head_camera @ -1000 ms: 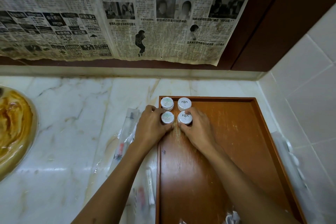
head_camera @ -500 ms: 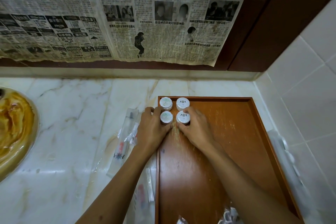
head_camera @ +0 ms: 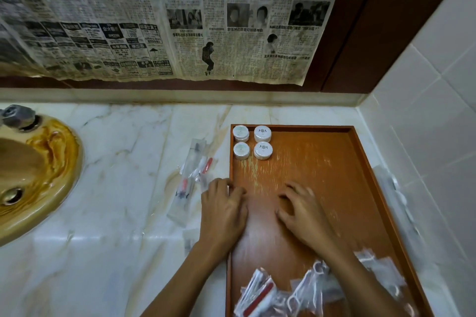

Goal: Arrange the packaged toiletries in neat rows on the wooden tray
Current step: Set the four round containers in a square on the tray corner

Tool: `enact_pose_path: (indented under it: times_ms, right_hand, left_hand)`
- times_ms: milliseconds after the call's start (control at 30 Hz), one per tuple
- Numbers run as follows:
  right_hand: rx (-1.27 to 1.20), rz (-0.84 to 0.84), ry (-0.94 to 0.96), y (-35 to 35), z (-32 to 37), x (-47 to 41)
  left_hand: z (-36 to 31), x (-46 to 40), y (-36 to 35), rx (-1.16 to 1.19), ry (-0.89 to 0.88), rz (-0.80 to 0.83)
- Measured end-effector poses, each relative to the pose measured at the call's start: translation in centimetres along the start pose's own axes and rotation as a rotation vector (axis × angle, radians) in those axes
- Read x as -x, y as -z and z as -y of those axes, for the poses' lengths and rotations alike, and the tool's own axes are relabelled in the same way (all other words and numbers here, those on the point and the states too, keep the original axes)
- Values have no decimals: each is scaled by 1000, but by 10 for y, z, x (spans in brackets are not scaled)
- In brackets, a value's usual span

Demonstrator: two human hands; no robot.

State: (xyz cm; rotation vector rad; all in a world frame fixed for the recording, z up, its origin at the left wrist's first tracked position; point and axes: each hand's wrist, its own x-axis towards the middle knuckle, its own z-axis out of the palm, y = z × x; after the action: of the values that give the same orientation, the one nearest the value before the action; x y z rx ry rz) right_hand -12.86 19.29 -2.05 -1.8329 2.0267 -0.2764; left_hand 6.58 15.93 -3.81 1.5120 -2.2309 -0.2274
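Both hands empty, fingers loosely curled: left hand (head_camera: 223, 211), right hand (head_camera: 304, 216). Loose packets (head_camera: 296, 293) lie behind them on tray (head_camera: 365, 177) (right hand nearer); tubs (head_camera: 252, 142) ahead.

I see wooden tray (head_camera: 334, 175): orange-brown, pale scuffed streaks across floor. Four round tubs (head_camera: 252, 142): white, small dark emblem on lids; left pair's emblem fainter, greenish. Countertop (head_camera: 123, 162): white marble, tan-yellow veining. Sink (head_camera: 49, 170): mustard yellow, brown swirl stains. Newspaper (head_camera: 159, 20): yellowed, black print, grey photos. Sachets (head_camera: 260, 293): clear, white and red inside. Wall tiles (head_camera: 425, 110): white.
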Motion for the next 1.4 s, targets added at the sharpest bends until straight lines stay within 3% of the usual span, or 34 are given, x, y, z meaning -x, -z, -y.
enact_pose_path:
  times_ms: [133, 233, 367, 500, 700, 833, 1000, 1233, 1400]
  right_hand:
    - [-62, 64, 32, 6, -8, 35]
    - [-336, 106, -23, 19, -16, 62]
    - [-567, -67, -96, 41, -41, 100]
    - [-506, -220, -244, 59, -79, 140]
    - [-349, -177, -466, 52, -123, 186]
    - [-358, -143, -462, 35, -114, 202]
    - [-268, -187, -427, 20, -103, 202]
    - [-180, -125, -426, 14, -98, 194]
    - [-496, 17, -260, 16, -93, 194]
  left_hand:
    - [-20, 31, 1, -10, -96, 67]
    - [-36, 48, 0, 31, -148, 118]
    - [-63, 63, -3, 152, -254, 174]
    - [-91, 72, -16, 184, -380, 276]
    - [-124, 74, -33, 79, -512, 424]
    - [-131, 60, -43, 79, -493, 418]
    - [-125, 46, -36, 211, -349, 384]
    - [-107, 43, -28, 273, -216, 320]
    - [-102, 43, -23, 252, -156, 295]
